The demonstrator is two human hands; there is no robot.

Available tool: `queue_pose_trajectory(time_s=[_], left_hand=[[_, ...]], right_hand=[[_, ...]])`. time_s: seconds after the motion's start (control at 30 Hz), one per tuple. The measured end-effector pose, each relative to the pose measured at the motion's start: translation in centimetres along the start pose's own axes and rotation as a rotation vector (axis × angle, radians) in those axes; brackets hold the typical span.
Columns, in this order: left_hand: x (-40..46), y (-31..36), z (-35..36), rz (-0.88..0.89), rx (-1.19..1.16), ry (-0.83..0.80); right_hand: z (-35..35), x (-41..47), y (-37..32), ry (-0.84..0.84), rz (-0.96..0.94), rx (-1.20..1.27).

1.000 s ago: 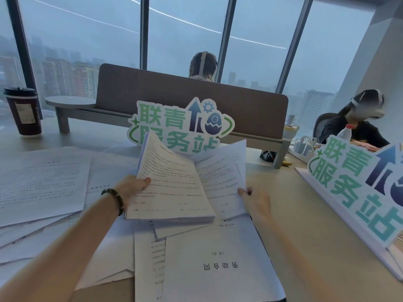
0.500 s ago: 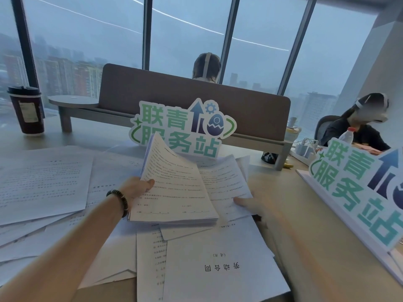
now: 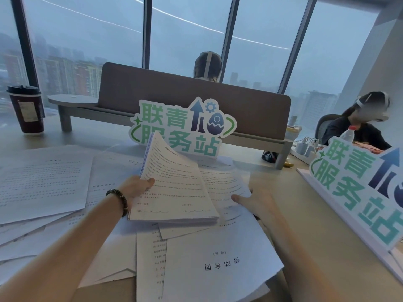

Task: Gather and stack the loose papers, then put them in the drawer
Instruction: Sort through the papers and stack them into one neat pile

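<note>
Two hands on papers, centre frame; rest loose on worktop.
L hand [image 3: 136,188], beaded bracelet at wrist, grip closed on a thick stack [image 3: 174,188] by its left edge, thumb on top; stack tilted, far end raised. R hand [image 3: 256,202] flat w/ fingers straight, grip open, resting on a sheet [image 3: 224,184] just right of the stack. Loose papers [image 3: 43,182] spread over worktop [image 3: 294,192] at left & lower centre, overlapping; a title page [image 3: 218,258] lies on top at bottom centre. Cut-out sign [image 3: 183,127] stands behind the stack, 2nd sign [image 3: 359,188] at right. Coffee cup [image 3: 26,110] upper left.
</note>
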State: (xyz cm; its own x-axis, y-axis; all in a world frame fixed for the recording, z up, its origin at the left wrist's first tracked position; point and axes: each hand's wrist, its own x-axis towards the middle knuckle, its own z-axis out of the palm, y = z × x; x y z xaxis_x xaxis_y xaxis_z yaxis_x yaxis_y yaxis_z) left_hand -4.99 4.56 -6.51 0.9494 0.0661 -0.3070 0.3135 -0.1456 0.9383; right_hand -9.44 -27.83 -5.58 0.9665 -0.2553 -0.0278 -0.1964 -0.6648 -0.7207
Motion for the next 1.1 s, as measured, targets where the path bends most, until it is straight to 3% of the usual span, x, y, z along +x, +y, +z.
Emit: queue_pose_trajectory(time_s=[0.13,0.27,0.67,1.1], left_hand=[[-0.1,0.1,0.2,0.015,-0.028,-0.001],[0.2,-0.2,0.3,0.012,-0.042,0.009],[0.8,-0.8,0.6,0.024,-0.059,0.036],[0.5,-0.7,0.7,0.011,-0.054,0.035]], right_hand=[[0.2,-0.2,0.3,-0.065,0.105,0.017],[-0.2,-0.4,-0.7,-0.079,0.09,-0.07],[-0.4,-0.4,-1.2,-0.239,0.125,-0.005],[-0.3,0.2,-0.6,-0.356,0.193,0.372]])
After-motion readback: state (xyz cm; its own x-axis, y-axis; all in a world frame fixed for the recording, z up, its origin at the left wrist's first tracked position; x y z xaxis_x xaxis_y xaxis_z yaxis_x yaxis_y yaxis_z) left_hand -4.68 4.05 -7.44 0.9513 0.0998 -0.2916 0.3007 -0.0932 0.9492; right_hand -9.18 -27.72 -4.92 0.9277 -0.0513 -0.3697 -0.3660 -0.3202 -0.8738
